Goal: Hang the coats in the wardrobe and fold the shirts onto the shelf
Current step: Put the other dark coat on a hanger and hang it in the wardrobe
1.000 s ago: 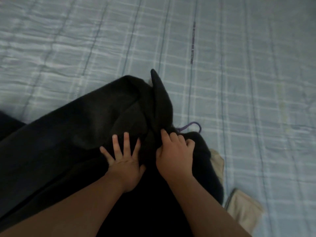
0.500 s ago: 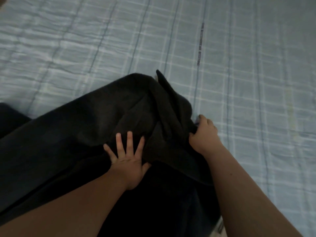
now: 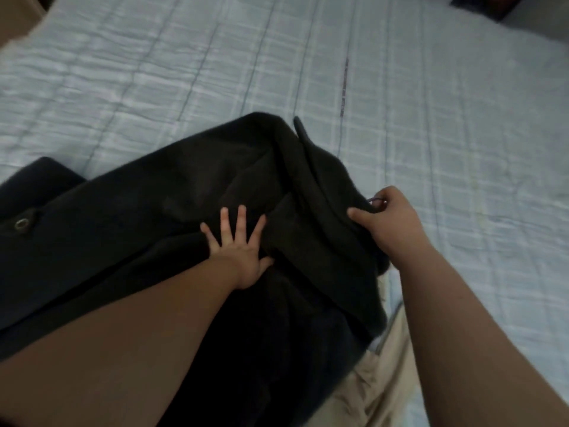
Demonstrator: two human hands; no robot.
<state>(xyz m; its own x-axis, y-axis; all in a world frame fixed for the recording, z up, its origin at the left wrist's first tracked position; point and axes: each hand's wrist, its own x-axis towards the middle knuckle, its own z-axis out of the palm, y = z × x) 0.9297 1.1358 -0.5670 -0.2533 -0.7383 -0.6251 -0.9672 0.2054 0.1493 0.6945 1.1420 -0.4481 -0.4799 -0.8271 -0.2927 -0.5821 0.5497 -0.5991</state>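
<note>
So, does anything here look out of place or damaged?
Nothing looks damaged. The dark coat lies bunched on the blue bedspread, left hand flat on it, right hand gripping its collar and a purple hanger hook.

The coat (image 3: pixel 191 192) is thick, dark cloth with a matt, slightly fuzzy nap, like wool. 1 round button (image 3: pixel 21 223) on it has a dull metallic sheen. The bedcover (image 3: pixel 446 134) is pale blue checked cloth, puckered and matt. A beige garment (image 3: pixel 388 377) is smooth, matt woven cloth, lightly creased.
</note>
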